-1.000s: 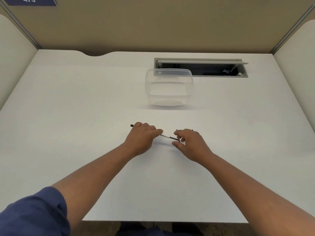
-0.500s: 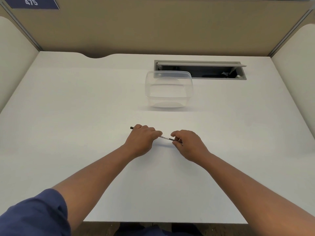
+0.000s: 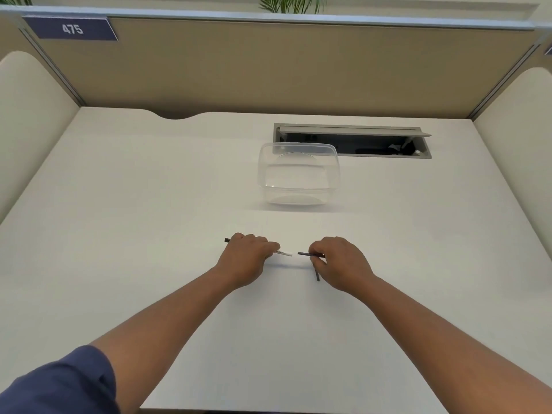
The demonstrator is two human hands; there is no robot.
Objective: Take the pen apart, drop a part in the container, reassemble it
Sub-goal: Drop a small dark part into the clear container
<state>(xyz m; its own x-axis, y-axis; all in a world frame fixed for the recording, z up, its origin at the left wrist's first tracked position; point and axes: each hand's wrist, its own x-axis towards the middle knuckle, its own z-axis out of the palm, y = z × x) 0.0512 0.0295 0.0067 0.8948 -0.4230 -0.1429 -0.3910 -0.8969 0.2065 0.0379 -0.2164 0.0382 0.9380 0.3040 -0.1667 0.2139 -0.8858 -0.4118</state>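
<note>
My left hand (image 3: 246, 258) is closed around the white pen body (image 3: 283, 253); the body's white end sticks out to the right and a dark tip shows at the left of the fist. A small gap separates it from a thin dark pen part (image 3: 304, 254) pinched in my right hand (image 3: 337, 264). Another short dark piece (image 3: 317, 274) pokes down below my right fingers. Both hands hover just over the white desk (image 3: 149, 219). The clear plastic container (image 3: 298, 174) stands open farther back, apart from both hands.
A grey cable hatch (image 3: 352, 140) with its flap raised lies behind the container. Tan partition walls enclose the desk at the back and both sides. A blue sign reading 475 (image 3: 71, 28) hangs at the upper left.
The pen was one joined line between my hands; now my right hand has drawn the dark part out to the right and a gap shows. The view has tilted up.
</note>
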